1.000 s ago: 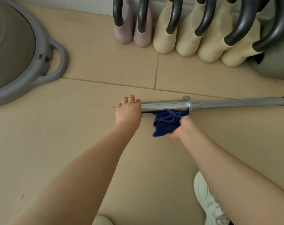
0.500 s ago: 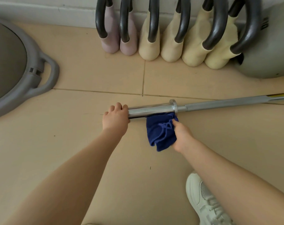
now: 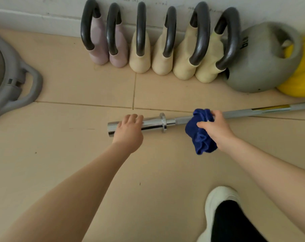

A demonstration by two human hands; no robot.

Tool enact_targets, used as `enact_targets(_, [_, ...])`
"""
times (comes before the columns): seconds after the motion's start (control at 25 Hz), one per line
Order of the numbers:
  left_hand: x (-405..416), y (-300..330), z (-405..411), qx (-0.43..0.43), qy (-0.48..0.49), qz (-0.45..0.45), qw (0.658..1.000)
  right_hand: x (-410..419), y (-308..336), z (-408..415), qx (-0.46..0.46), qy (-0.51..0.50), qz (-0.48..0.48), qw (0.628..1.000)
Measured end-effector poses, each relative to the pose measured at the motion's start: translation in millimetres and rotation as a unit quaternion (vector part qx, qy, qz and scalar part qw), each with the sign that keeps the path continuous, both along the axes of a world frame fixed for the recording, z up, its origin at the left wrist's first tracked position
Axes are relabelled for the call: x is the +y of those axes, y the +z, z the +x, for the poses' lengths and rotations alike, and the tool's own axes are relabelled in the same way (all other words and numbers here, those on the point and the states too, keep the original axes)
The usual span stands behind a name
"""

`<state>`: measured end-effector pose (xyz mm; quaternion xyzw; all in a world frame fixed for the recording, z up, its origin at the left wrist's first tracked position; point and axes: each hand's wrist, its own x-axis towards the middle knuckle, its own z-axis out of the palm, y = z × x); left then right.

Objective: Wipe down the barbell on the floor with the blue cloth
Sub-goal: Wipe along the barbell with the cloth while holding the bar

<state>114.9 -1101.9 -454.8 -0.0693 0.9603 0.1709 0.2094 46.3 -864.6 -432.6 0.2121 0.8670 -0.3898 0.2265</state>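
**Cloth on the bar shaft, other hand steadying the sleeve**

Right hand (image 3: 215, 127) grips the blue cloth (image 3: 199, 135), fingers curled over the bunched fabric and pressing it onto the thin shaft of the barbell (image 3: 152, 123), just right of the collar. Top of the cloth wraps over the shaft; the rest hangs loose on the near side, down onto the floor (image 3: 64, 145). Shaft under the cloth is hidden, so can't tell how far round it goes.

Left hand (image 3: 129, 131) sits on the thick chrome sleeve, between the bar's end and the collar. Fingers curled over the far side of the sleeve, palm on top. Bar end sticks out to the left of the hand.

Barbell lies flat on the beige tiles, running left to right and out of frame at the right edge. Yellow marking on the shaft near that edge.

Behind the bar, along the wall (image 3: 43, 13): row of six soft kettlebells with dark handles, two mauve (image 3: 99, 49) on the left, four cream (image 3: 140, 62) beside them, all touching or nearly so. Right of those, a grey kettlebell (image 3: 256, 67), then a yellow one (image 3: 301, 75) partly cut off.

Far left: grey round piece of gear with a loop handle (image 3: 31, 84), partly out of frame.

Bottom right: white shoe (image 3: 216, 199) with a dark trouser leg above it, on the near side of the bar, well apart from it.
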Motion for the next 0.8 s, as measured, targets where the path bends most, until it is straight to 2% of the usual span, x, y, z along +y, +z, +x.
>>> enact_targets(0.04, [13, 4, -3, -0.002, -0.024, 0.016, 1.0, -1, 1, -2, 0.099, 0.092, 0.112, 0.985])
enact_targets(0.08, [25, 5, -6, 0.005, -0.045, 0.027, 0.999, -2, 0, 0, 0.208, 0.181, 0.224, 0.935])
enact_targets(0.12, [36, 6, -12, 0.016, -0.064, 0.032, 0.997, -7, -5, 0, 0.298, 0.239, 0.288, 0.878])
enact_targets(0.16, [45, 4, -19, 0.031, -0.081, 0.03, 0.996, -13, -15, -2, 0.338, 0.275, 0.312, 0.844])
enact_targets(0.2, [54, 1, -26, 0.045, -0.093, 0.02, 0.994, -22, -25, -3, 0.335, 0.304, 0.314, 0.835])
enact_targets(0.32, [72, -13, -33, 0.058, -0.083, -0.018, 0.995, -47, -55, 1, 0.176, 0.379, 0.228, 0.879])
enact_targets(0.36, [76, -16, -32, 0.055, -0.067, -0.03, 0.996, -47, -62, -3, 0.164, 0.399, 0.209, 0.877])
enact_targets(0.48, [79, -20, -28, 0.045, -0.077, -0.069, 0.994, -24, -60, -27, 0.187, 0.532, 0.202, 0.801])
enact_targets(0.52, [79, -19, -30, 0.04, -0.096, -0.086, 0.991, -11, -56, -39, 0.179, 0.552, 0.209, 0.787])
enact_targets(0.64, [81, -21, -34, 0.022, -0.124, -0.127, 0.984, 15, -50, -61, 0.125, 0.43, 0.297, 0.843])
enact_targets(0.68, [82, -22, -34, 0.013, -0.122, -0.133, 0.983, 13, -47, -58, 0.118, 0.408, 0.306, 0.852])
enact_targets(0.8, [83, -21, -34, 0.012, -0.131, -0.161, 0.978, -13, -42, -37, 0.106, 0.496, 0.25, 0.825])
